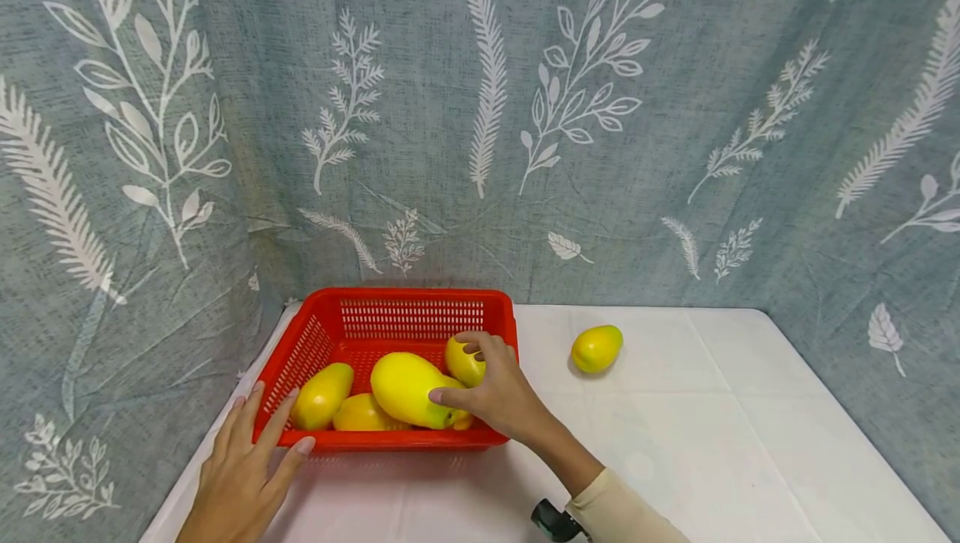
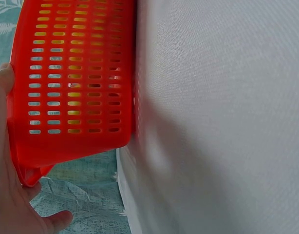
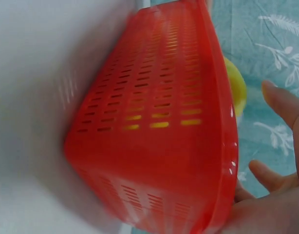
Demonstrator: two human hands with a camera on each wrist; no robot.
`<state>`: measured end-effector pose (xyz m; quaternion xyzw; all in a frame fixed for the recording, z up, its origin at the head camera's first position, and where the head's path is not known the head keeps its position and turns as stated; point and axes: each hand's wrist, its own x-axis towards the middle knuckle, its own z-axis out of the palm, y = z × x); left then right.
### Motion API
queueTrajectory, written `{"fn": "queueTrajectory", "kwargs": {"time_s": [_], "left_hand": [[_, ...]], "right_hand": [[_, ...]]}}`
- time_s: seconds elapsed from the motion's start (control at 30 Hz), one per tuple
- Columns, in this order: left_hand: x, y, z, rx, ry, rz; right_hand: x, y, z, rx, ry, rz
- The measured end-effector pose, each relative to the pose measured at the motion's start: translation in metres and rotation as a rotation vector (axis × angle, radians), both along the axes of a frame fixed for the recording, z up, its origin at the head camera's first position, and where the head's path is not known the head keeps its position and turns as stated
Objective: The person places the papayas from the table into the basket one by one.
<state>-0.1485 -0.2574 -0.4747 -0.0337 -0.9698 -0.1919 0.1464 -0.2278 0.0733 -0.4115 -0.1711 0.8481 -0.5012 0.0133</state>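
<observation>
A red plastic basket [image 1: 382, 441] with slotted walls holds several yellow mangoes [image 1: 324, 396] and a larger yellow fruit [image 1: 405, 386] with a greenish end, lying on top of the others. My left hand [image 1: 243, 472] rests at the basket's front left corner, fingers spread along the rim. Over the basket's right side is my right hand [image 1: 504, 389], its fingers apart. Its thumb is beside the large fruit's greenish end, and another mango [image 1: 463, 362] sits partly hidden beneath its fingers. In the right wrist view, its fingers stand spread above the rim.
One more mango [image 1: 597, 349] lies on the white tablecloth [image 1: 675, 443], right of the basket. A grey-green curtain [image 1: 435, 110] with white leaf prints closes off the back and sides. A dark strap-like object [image 1: 555, 520] is at the right wrist.
</observation>
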Motion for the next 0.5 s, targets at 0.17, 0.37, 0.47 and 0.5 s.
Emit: {"fn": "queueTrajectory", "kwargs": {"time_s": [0.17, 0.37, 0.47, 0.5], "left_hand": [[-0.001, 0.000, 0.001, 0.001, 0.003, -0.002], [-0.002, 0.000, 0.002, 0.006, -0.004, -0.005], [-0.002, -0.001, 0.002, 0.010, -0.013, -0.004], [-0.003, -0.001, 0.003, 0.010, -0.015, -0.004]], "right_hand": [[-0.001, 0.008, 0.003, -0.033, 0.006, 0.002], [-0.001, 0.021, 0.008, -0.072, -0.010, -0.024], [-0.001, 0.028, 0.009, -0.079, -0.015, -0.058], [-0.001, 0.031, 0.009, -0.082, -0.018, -0.070]]}}
